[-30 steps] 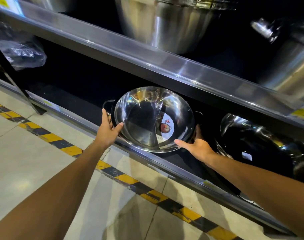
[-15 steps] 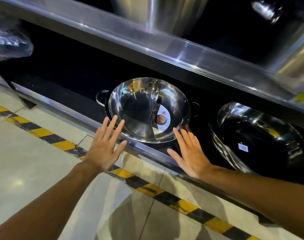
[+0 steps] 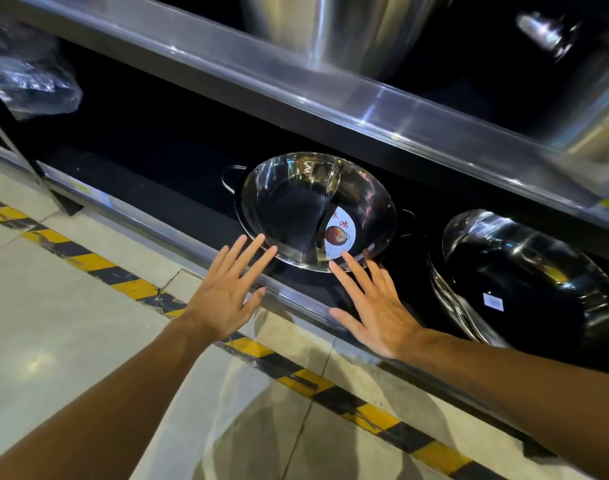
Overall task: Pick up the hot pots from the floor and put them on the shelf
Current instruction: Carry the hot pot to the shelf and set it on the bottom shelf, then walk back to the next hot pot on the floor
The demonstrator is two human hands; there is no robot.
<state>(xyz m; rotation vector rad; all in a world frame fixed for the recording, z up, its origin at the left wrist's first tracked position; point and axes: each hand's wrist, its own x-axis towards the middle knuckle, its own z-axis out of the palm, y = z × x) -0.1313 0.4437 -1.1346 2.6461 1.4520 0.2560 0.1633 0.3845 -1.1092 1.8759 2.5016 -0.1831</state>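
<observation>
A shiny steel hot pot (image 3: 306,206) with a curved divider and a round red-and-white label leans tilted on the dark bottom shelf (image 3: 178,233), its loop handle showing at the left. My left hand (image 3: 226,289) hovers flat with fingers spread just before the pot's lower left rim. My right hand (image 3: 375,306) is spread the same way below the pot's lower right rim, over the shelf's steel front edge. Neither hand holds anything. A stack of similar hot pots (image 3: 524,275) leans on the same shelf to the right.
A steel upper shelf rail (image 3: 296,88) runs diagonally above, with large steel pots (image 3: 334,26) on it. Plastic-wrapped ware (image 3: 29,84) sits at the far left. Yellow-and-black hazard tape (image 3: 289,372) crosses the tiled floor (image 3: 53,341) along the shelf front.
Both hands let go of the hot pot's rim and drew back with fingers spread. The pot stays leaning on the bottom shelf.
</observation>
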